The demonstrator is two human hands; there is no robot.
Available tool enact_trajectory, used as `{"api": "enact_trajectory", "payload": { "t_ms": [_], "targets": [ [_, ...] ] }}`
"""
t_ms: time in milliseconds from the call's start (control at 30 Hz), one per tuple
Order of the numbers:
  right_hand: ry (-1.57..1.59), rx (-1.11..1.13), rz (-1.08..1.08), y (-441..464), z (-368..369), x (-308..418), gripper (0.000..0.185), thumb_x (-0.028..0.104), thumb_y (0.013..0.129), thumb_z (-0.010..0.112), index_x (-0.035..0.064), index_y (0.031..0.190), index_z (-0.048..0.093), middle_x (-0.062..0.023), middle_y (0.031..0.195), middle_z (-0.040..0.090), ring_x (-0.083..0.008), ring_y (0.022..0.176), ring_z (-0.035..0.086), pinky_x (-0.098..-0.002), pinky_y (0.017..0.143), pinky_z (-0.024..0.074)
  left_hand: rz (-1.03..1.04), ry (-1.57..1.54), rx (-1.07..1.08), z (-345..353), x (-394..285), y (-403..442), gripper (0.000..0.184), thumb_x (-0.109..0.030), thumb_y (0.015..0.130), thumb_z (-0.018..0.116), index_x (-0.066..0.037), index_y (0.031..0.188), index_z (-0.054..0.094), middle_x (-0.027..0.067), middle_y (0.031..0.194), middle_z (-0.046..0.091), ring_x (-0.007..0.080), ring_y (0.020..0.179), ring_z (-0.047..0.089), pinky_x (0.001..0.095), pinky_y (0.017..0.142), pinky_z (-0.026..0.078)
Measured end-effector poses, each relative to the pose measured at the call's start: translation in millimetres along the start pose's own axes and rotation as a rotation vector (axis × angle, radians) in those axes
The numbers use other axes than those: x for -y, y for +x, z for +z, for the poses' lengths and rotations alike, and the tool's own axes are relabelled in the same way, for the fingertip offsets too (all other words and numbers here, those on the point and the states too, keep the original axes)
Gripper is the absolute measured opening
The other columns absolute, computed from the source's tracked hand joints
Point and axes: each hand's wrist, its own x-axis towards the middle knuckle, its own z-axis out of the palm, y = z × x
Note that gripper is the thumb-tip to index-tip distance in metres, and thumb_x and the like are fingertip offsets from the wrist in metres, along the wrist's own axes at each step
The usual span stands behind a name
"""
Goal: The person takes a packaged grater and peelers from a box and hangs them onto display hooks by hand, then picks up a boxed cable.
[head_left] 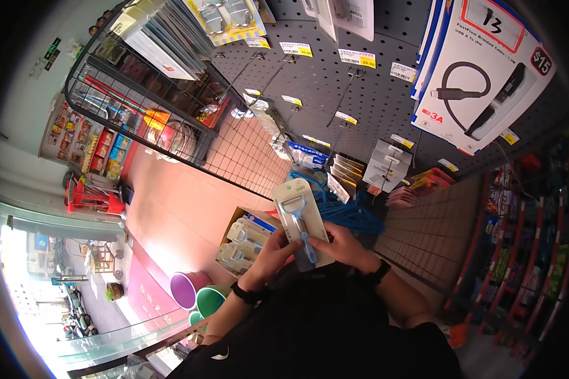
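Observation:
Both my hands hold a packaged peeler [293, 203], a blue-handled tool on a pale backing card, tilted in front of my chest. My left hand [273, 252] grips the card's lower left edge, thumb over its front. On the lower right side, my right hand [346, 245] has its fingers around the card and its thumb near the blue handle. Just left of my left hand, a cardboard box [226, 237] contains several similar carded packs [246, 235]. Blue plastic hangers [354, 205] hang beyond the card I hold.
A grey pegboard [322, 82] with metal hooks and price tags rises ahead. A boxed USB cable [474, 79] hangs close at upper right. Purple [186, 292] and green [210, 300] buckets stand at lower left. A black wire rack [171, 132] juts out at left.

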Motion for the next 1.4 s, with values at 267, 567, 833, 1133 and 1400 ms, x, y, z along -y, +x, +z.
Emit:
{"api": "enact_trajectory", "payload": {
  "t_ms": [267,567,833,1133,1400],
  "targets": [
    [0.046,-0.036,-0.133,-3,0,8,0.045,0.032,0.096,0.07,0.0007,0.128,0.061,-0.0098,0.108,0.071,-0.0131,0.095,0.067,-0.03,0.083,0.0543,0.005,0.025,-0.014,2,-2,0,0.044,-0.008,0.098,0.063,0.003,0.137,0.049,0.0095,0.129,0.061,0.0165,0.119,0.058,0.033,0.105,0.046],
    [0.037,-0.051,-0.068,-8,-2,13,0.046,0.033,0.096,0.07,0.0007,0.128,0.061,-0.0092,0.106,0.071,-0.0122,0.093,0.067,-0.0291,0.08,0.0541,-0.004,0.091,0.034,5,-7,2,0.043,-0.008,0.098,0.062,0.003,0.138,0.049,0.0096,0.129,0.061,0.0168,0.119,0.058,0.0338,0.104,0.047],
    [0.008,-0.061,-0.03,-7,2,10,0.047,0.037,0.096,0.07,0.0029,0.127,0.062,-0.0104,0.104,0.072,-0.016,0.092,0.069,-0.0316,0.081,0.0546,0.014,0.059,0.037,4,-10,-1,0.045,-0.009,0.098,0.062,0.003,0.139,0.048,0.0105,0.13,0.061,0.0172,0.119,0.058,0.0337,0.104,0.047],
    [-0.057,-0.048,0.006,-8,9,9,0.043,0.032,0.097,0.069,0.0015,0.127,0.061,-0.008,0.105,0.071,-0.012,0.093,0.067,-0.0297,0.08,0.054,0.034,-0.017,0.052,-14,10,3,0.044,-0.01,0.097,0.064,0.004,0.137,0.05,0.0106,0.128,0.062,0.0174,0.118,0.059,0.0333,0.103,0.047],
    [-0.019,-0.108,-0.035,-9,24,8,0.046,0.038,0.094,0.07,0.0023,0.123,0.064,-0.0127,0.097,0.073,-0.0174,0.084,0.07,-0.0327,0.073,0.0542,0.035,-0.056,0.095,-17,4,-4,0.044,-0.009,0.098,0.063,0.003,0.138,0.049,0.0104,0.128,0.062,0.0168,0.117,0.06,0.0333,0.103,0.047]
  ]
}}
